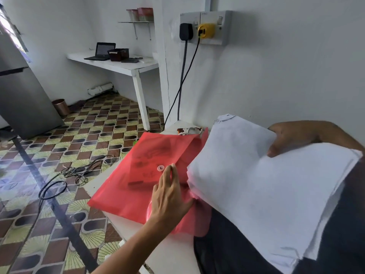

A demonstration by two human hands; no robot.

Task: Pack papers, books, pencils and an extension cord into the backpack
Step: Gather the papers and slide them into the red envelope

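The left forearm is seen closest in, reaching up from the bottom edge, and the left hand (169,196) is laid on the red folder (138,175) with its fingers straight and slightly spread, so the grip is apart, pressing rather than clamping. The fingertips are placed just beside the folder's snap button (161,168). The folder is spread on the white surface (173,254), its mouth turned towards the papers.

A thick stack of papers (256,184) is held in the right hand (292,139); the thumb is curled over the top sheet, so the grip is clamped on the stack. The stack's lower edge is brought to the folder's opening, touching or nearly so.

Under the papers a dark mass is seen, possibly the backpack (237,244), though that cannot be confirmed. A tangle of cord (85,171) is left on the floor, well apart from the surface.

Risks are judged as follows. The stack is bowed and held at one edge only, so loose sheets could be fanned out or dropped. The corners could be caught on the folder's lip and creased. The thin folder is pinned by flat fingers alone, so it could be pushed off the surface's edge.
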